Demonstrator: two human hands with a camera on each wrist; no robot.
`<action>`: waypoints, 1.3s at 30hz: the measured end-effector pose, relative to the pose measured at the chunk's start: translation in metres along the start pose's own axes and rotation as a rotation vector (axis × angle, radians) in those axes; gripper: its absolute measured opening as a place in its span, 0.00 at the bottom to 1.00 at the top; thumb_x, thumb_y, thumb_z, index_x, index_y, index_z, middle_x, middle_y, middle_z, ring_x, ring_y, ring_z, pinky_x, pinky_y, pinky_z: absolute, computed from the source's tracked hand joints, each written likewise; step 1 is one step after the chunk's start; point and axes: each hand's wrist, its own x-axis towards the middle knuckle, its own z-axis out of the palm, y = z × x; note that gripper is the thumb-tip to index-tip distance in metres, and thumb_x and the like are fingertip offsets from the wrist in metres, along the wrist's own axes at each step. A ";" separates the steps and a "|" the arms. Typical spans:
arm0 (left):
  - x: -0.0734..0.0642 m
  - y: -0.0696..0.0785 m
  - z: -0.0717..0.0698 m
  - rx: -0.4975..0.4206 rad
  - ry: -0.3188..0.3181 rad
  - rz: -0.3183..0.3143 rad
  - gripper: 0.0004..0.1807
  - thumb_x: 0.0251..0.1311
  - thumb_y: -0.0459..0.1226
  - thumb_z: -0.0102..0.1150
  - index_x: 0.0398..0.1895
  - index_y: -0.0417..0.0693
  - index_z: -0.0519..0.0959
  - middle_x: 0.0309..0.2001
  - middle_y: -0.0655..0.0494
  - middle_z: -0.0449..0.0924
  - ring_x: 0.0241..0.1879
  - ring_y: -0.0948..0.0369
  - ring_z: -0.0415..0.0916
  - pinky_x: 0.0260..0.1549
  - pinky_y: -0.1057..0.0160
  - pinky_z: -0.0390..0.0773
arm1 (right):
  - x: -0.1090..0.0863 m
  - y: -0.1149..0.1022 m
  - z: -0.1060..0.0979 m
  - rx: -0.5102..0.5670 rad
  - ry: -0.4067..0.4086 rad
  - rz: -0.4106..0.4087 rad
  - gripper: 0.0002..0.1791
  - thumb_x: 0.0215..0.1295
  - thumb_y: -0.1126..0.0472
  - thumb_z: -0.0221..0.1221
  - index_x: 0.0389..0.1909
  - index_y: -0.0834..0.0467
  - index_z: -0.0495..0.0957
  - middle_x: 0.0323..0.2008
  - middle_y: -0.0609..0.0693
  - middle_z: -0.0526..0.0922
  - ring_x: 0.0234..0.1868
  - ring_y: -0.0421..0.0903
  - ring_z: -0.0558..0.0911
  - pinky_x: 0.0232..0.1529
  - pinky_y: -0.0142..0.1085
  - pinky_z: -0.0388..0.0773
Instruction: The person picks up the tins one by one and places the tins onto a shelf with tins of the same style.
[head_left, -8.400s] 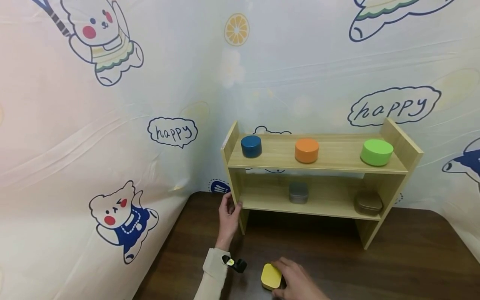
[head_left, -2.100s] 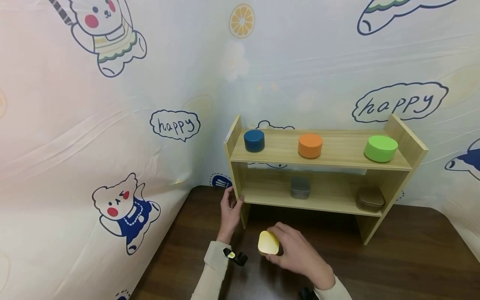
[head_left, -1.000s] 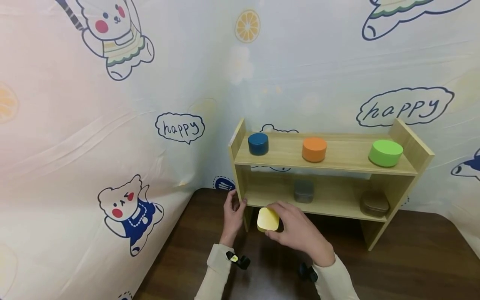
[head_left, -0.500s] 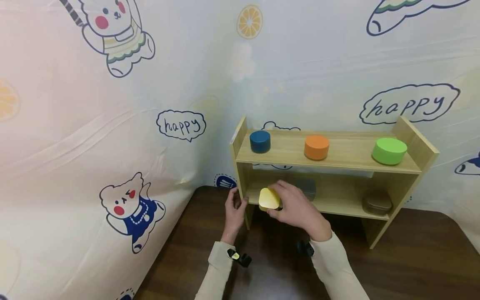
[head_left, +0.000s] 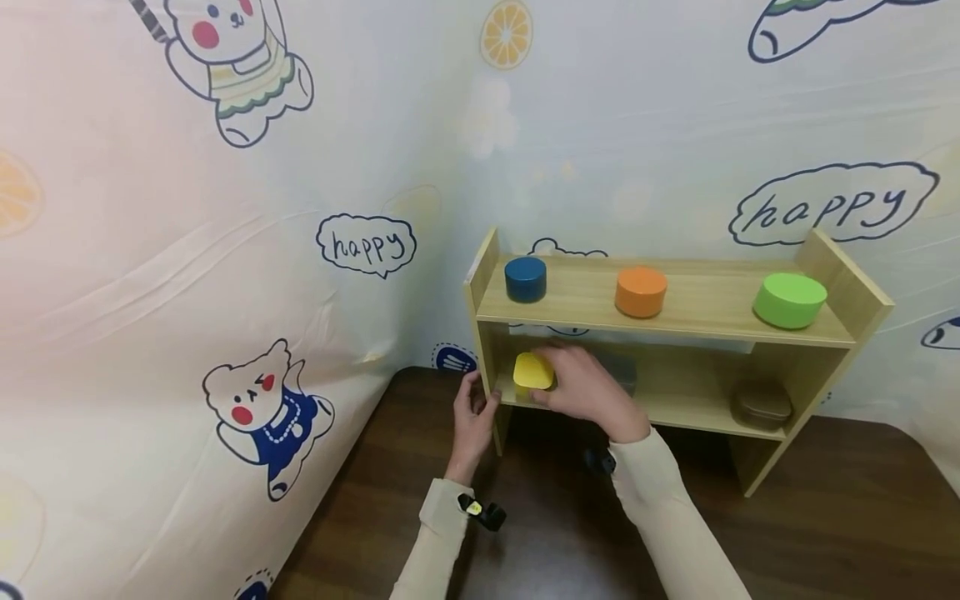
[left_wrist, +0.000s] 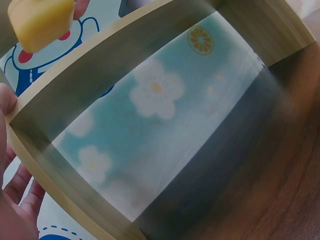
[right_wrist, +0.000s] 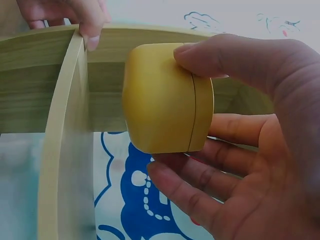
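In the head view my right hand (head_left: pixel 588 387) holds a yellow tin (head_left: pixel 533 371) at the left end of the lower tier of a wooden shelf (head_left: pixel 682 387). Up close in the right wrist view, the yellow tin (right_wrist: pixel 160 100) has rounded corners and a lid seam; my thumb lies on one side and fingers on the other. My left hand (head_left: pixel 472 425) grips the shelf's left side panel, thumb at the front edge. The left wrist view catches the yellow tin (left_wrist: pixel 40 25) at its top left, above the board edge, with part of my left hand (left_wrist: pixel 22 200) at the panel.
Blue (head_left: pixel 526 279), orange (head_left: pixel 641 292) and green (head_left: pixel 790 300) round tins stand on the top tier. Below, a grey tin (head_left: pixel 621 372) is partly hidden behind my right hand, and a brown tin (head_left: pixel 761 406) sits at the right end. A dark wooden table (head_left: pixel 840 492) carries the shelf.
My right hand has raised the yellow tin off the table and moved it forward to the lower tier's left end. My left hand keeps its grip on the side panel.
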 end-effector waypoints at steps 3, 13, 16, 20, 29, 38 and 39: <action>0.003 0.003 0.001 -0.008 -0.001 0.007 0.21 0.73 0.31 0.58 0.67 0.46 0.73 0.60 0.41 0.78 0.58 0.50 0.80 0.55 0.65 0.80 | 0.010 0.002 -0.002 -0.019 -0.013 0.013 0.25 0.58 0.59 0.73 0.56 0.62 0.82 0.44 0.54 0.85 0.41 0.48 0.78 0.46 0.46 0.78; 0.002 0.003 0.000 -0.021 0.005 -0.014 0.20 0.73 0.29 0.58 0.66 0.44 0.73 0.58 0.39 0.78 0.53 0.59 0.80 0.51 0.69 0.80 | 0.032 0.008 0.000 -0.053 -0.050 0.006 0.22 0.59 0.58 0.72 0.54 0.61 0.82 0.43 0.54 0.84 0.42 0.51 0.78 0.49 0.48 0.76; 0.002 0.003 0.000 -0.025 -0.005 -0.008 0.20 0.73 0.30 0.57 0.66 0.44 0.73 0.58 0.38 0.78 0.52 0.62 0.80 0.51 0.69 0.80 | 0.036 0.010 0.001 -0.059 -0.077 0.027 0.22 0.59 0.58 0.72 0.54 0.61 0.82 0.42 0.54 0.84 0.41 0.50 0.78 0.47 0.48 0.76; 0.002 0.003 0.000 -0.021 -0.002 -0.002 0.19 0.73 0.30 0.57 0.65 0.44 0.73 0.58 0.38 0.78 0.54 0.58 0.80 0.52 0.67 0.80 | 0.043 0.013 0.003 -0.060 -0.129 0.095 0.26 0.61 0.56 0.71 0.59 0.62 0.81 0.49 0.55 0.85 0.46 0.51 0.80 0.52 0.49 0.77; 0.001 0.001 -0.001 -0.009 -0.009 -0.003 0.20 0.73 0.30 0.58 0.66 0.44 0.73 0.59 0.39 0.78 0.58 0.50 0.80 0.54 0.67 0.79 | 0.053 0.017 0.011 -0.012 -0.184 0.175 0.29 0.62 0.58 0.70 0.62 0.65 0.78 0.53 0.59 0.84 0.50 0.53 0.81 0.56 0.51 0.78; 0.001 0.002 -0.001 -0.015 0.000 0.011 0.19 0.73 0.30 0.58 0.65 0.42 0.74 0.58 0.38 0.79 0.56 0.55 0.81 0.53 0.64 0.80 | 0.059 0.020 0.010 0.012 -0.212 0.198 0.25 0.61 0.61 0.69 0.58 0.65 0.79 0.51 0.59 0.84 0.47 0.52 0.80 0.53 0.49 0.79; 0.000 0.002 0.000 -0.016 -0.002 0.011 0.19 0.73 0.30 0.58 0.65 0.42 0.74 0.58 0.38 0.79 0.55 0.56 0.81 0.53 0.65 0.80 | 0.059 0.020 0.009 0.019 -0.217 0.205 0.26 0.61 0.60 0.69 0.60 0.65 0.78 0.51 0.59 0.84 0.47 0.53 0.80 0.53 0.49 0.79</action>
